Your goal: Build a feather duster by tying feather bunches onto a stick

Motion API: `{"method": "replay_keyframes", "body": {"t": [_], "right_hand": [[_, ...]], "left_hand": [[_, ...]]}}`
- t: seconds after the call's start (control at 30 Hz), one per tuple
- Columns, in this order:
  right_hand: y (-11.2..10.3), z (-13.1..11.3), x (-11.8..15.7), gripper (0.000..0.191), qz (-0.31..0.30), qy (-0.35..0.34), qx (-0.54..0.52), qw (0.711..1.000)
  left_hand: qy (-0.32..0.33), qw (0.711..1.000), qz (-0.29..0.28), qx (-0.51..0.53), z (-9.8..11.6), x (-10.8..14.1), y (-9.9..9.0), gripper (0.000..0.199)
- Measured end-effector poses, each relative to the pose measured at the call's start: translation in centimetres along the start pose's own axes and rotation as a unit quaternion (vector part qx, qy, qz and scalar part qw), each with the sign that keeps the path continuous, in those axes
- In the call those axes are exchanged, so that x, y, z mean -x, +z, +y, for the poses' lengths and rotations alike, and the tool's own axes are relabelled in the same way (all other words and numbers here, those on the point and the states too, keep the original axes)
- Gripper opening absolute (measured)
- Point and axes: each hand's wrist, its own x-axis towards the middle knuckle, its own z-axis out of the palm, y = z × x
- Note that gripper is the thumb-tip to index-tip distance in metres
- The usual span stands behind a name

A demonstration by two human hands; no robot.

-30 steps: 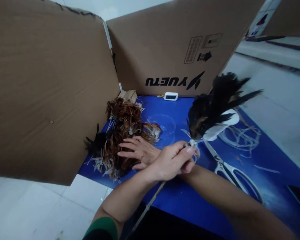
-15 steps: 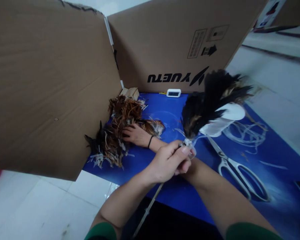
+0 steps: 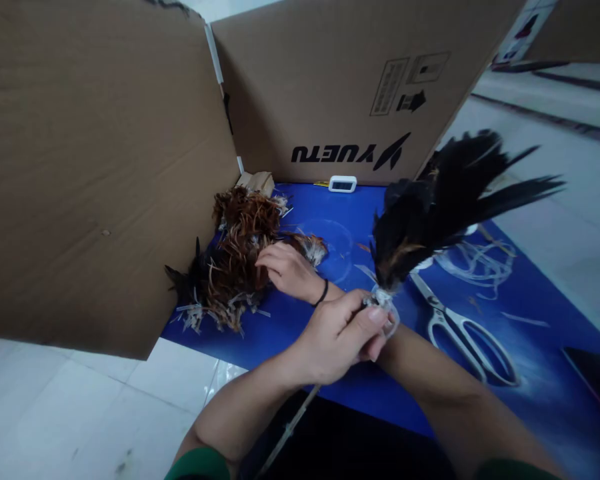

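My left hand (image 3: 343, 333) is closed round a feather duster: a thin stick (image 3: 295, 423) with a bunch of long black feathers (image 3: 430, 213) bound to it by a whitish strip (image 3: 384, 299). The feathers fan up and to the right. Crossing beneath the left forearm, my right hand (image 3: 293, 272), with a black band at the wrist, is at the right edge of a pile of brown and black feathers (image 3: 235, 267). Its fingers are bent and pressed together; whatever is between them is hidden.
Large scissors (image 3: 463, 333) lie on the blue table (image 3: 400, 417), near a tangle of clear plastic strip (image 3: 485, 263). A small white digital display (image 3: 343, 184) stands against the cardboard (image 3: 330, 87) at the back. More cardboard (image 3: 90, 167) walls the left. A dark flat object (image 3: 595, 373) lies at right.
My right hand has drawn back to the right from the feather pile, and its fingers have come together. The duster's black feathers have swung to the right in my left hand.
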Motion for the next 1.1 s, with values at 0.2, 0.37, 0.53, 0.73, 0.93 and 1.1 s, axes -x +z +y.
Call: {"method": "replay_keyframes", "body": {"t": [0.2, 0.37, 0.53, 0.73, 0.93, 1.1], "right_hand": [[5.2, -6.2, 0.5, 0.032, -0.132, 0.024, 0.033, 0.990], [6.8, -7.5, 1.1, 0.024, -0.156, 0.001, 0.073, 0.985], [3.8, -5.4, 1.6, 0.039, -0.114, 0.195, 0.094, 0.970], [3.9, -2.9, 1.3, 0.029, -0.140, 0.291, 0.081, 0.943], [3.0, -0.3, 1.8, 0.018, -0.059, 0.315, -0.150, 0.935], [0.9, 0.6, 2.8, 0.021, -0.038, 0.326, -0.445, 0.833]], "left_hand": [[-0.010, 0.999, -0.028, -0.022, 0.8, 1.4, 0.9, 0.035], [-0.015, 0.999, -0.021, -0.045, 0.8, 2.2, 0.6, 0.034], [-0.008, 1.000, -0.028, -0.004, 0.0, 2.0, 0.6, 0.033], [-0.009, 0.999, -0.039, 0.005, -0.3, 1.9, 0.9, 0.035], [-0.023, 1.000, -0.019, -0.011, -0.2, 2.2, 0.6, 0.034], [-0.034, 0.999, -0.023, -0.004, -0.5, 2.0, 0.6, 0.033]]}}
